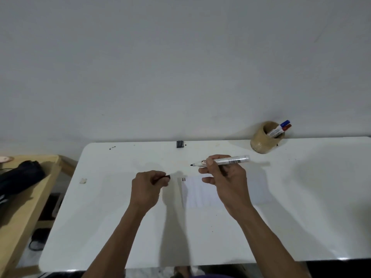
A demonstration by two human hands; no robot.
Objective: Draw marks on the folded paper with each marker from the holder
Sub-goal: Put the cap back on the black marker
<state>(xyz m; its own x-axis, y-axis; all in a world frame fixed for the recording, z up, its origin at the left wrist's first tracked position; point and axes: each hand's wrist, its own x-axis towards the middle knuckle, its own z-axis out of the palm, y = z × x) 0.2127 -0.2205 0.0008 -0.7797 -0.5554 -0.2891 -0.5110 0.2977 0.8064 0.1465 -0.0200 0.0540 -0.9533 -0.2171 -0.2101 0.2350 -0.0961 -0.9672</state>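
Observation:
My right hand point(224, 177) grips an uncapped black marker point(230, 160), held level above the table with its tip pointing left. In my left hand point(147, 185) sits the marker's black cap point(167, 176), pinched between the fingers. The folded white paper point(198, 194) lies flat on the white table point(120, 227) between and below my hands, with three short black marks point(183, 179) at its top left corner. A round brown holder point(265, 140) stands at the table's back right, with a blue-capped marker point(281, 127) and a red-capped marker point(285, 129) in it.
A small dark object point(180, 144) rests at the table's back edge. A pale scrap point(83, 180) lies near the left edge. Left of the table stands a wooden bench point(26, 207) with a black bag point(20, 177) on it. A plain wall rises behind.

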